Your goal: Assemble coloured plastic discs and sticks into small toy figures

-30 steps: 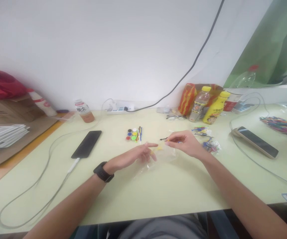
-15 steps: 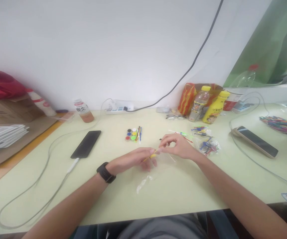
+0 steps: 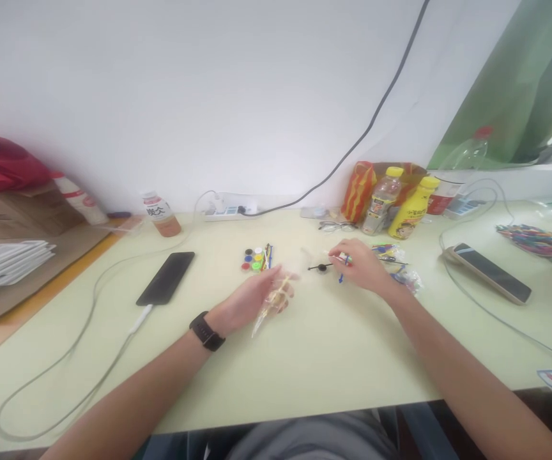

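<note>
My left hand (image 3: 254,295) is closed on a crumpled clear plastic bag (image 3: 269,306) with something pale yellow in it. My right hand (image 3: 360,265) reaches down to the table with its fingertips pinched together; whatever is between them is too small to make out. Around those fingertips show thin plastic pieces in blue, red and green, partly covered by the hand; one blue piece (image 3: 341,278) sticks out below. A black stick with a round middle (image 3: 322,268) lies just to their left. Between the hands, farther back, are coloured round caps (image 3: 257,258) beside several thin sticks (image 3: 268,257).
Bagged small plastic parts (image 3: 407,279) lie right of my right hand. Bottles (image 3: 413,207), glasses (image 3: 337,226) and a power strip (image 3: 230,212) stand along the wall. A black phone (image 3: 165,278) on a cable lies left, another phone (image 3: 492,273) right.
My hands have parted. The right one has moved away and right to the small pieces; the left keeps the bag. The black stick with the round middle now shows.
</note>
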`<action>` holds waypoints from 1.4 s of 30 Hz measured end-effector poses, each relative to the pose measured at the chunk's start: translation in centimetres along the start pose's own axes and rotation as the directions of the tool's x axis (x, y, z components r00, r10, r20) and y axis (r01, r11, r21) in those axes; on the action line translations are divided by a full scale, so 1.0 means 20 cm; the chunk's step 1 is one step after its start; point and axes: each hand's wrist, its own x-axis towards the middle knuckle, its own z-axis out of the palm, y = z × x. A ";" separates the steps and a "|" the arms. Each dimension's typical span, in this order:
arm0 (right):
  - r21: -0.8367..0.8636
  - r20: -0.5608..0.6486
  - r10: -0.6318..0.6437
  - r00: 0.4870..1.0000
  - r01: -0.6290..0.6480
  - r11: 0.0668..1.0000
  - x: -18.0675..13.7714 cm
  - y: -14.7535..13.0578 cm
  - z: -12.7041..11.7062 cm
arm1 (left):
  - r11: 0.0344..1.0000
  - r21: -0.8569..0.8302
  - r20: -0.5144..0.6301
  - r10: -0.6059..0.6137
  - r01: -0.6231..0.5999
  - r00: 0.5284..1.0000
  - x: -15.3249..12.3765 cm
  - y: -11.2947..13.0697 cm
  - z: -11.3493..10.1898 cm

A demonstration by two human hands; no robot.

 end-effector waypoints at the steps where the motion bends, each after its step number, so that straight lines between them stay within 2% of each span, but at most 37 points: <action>1: -0.097 0.014 -0.033 0.999 0.034 0.995 -0.01 0.02 0.02 | 0.999 -0.030 -0.012 -0.013 0.013 1.000 0.01 0.00 -0.01; 5: -0.282 0.103 -0.087 0.991 0.113 0.953 -0.03 0.06 0.07 | 0.998 -0.030 -0.049 -0.050 0.049 0.998 0.01 0.00 -0.04; 10: -0.281 0.169 -0.066 0.983 0.112 0.953 -0.02 0.03 0.06 | 0.995 0.092 -0.005 -0.033 0.033 0.999 0.01 -0.01 -0.04; 13: -0.148 0.136 -0.015 0.991 0.035 0.988 -0.01 0.01 0.01 | 0.980 0.201 0.032 0.005 -0.011 0.999 0.00 -0.02 -0.04; 17: 0.143 0.010 0.076 0.997 -0.077 0.987 -0.01 -0.05 -0.11 | 0.945 0.325 0.052 -0.003 -0.014 0.999 -0.01 -0.01 -0.05; 19: 0.313 -0.009 0.117 0.993 -0.108 0.943 -0.03 -0.10 -0.17 | 0.922 0.387 0.042 -0.012 -0.006 0.999 -0.02 0.01 -0.04; 21: 0.467 0.030 0.114 0.993 -0.115 0.877 -0.04 -0.14 -0.22 | 0.902 0.433 0.035 -0.015 -0.001 0.999 -0.02 0.01 -0.04; 23: 0.550 0.088 0.078 0.993 -0.114 0.827 -0.06 -0.17 -0.24 | 0.888 0.461 0.031 -0.019 0.002 0.999 -0.03 0.02 -0.03; 25: 0.557 0.146 0.053 0.988 -0.126 0.821 -0.07 -0.20 -0.23 | 0.878 0.478 0.028 -0.022 0.006 0.999 -0.03 0.02 -0.03; 31: 0.406 0.271 0.000 0.963 -0.114 0.907 -0.08 -0.28 -0.17 | 0.853 0.523 0.015 -0.005 -0.004 1.000 -0.02 0.01 -0.01; 42: 0.450 0.251 -0.026 0.968 -0.093 0.888 -0.08 -0.34 -0.16 | 0.808 0.587 -0.032 -0.033 0.045 0.999 -0.03 0.01 0.03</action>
